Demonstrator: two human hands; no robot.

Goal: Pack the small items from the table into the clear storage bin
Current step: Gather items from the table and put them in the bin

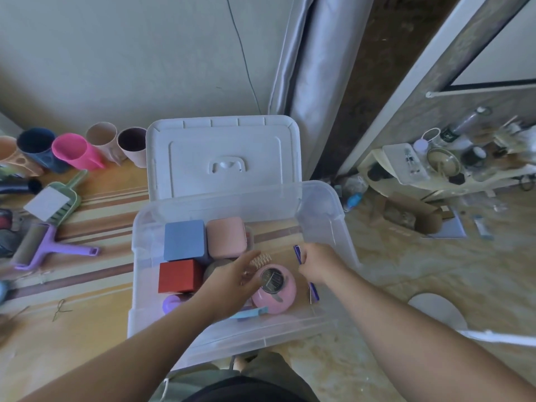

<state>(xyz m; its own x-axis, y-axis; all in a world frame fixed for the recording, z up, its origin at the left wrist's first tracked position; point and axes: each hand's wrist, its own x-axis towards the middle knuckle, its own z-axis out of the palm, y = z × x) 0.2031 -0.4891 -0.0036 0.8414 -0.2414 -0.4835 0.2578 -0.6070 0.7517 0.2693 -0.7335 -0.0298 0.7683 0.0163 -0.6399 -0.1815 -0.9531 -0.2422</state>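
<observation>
**Both hands inside the clear bin, packing under way**

The clear storage bin [232, 338] sits at the near edge of the surface [95, 314], its white lid [223, 158] leaning upright just behind its far wall. Inside the bin, along its left side, a blue box [185, 240] and a pink box [227, 236] stand side by side at the back, with a red box [179, 275] just in front of the blue one. A round pink case [275, 288] with a dark top lies near the bin's middle, a small lilac piece [171, 303] sits by the bin's front left, and a light blue strip [251, 313] lies just in front of the pink case.

The left hand [232, 281] reaches into the bin with its fingers spread and relaxed, hovering just left of the pink case; whether it touches anything I cannot tell. The right hand [317, 264] is in the bin's right half, fingers curled round a thin purple stick [298, 253], whose other end shows below the hand.

Left of the bin, on the surface, lie a purple lint roller [43, 248] and a green scoop [62, 195]. Farther back, left of the lid, a row of cups [75, 150] stands along the wall. Right of the bin, well apart, a low cluttered shelf [441, 166] stands on the floor.
</observation>
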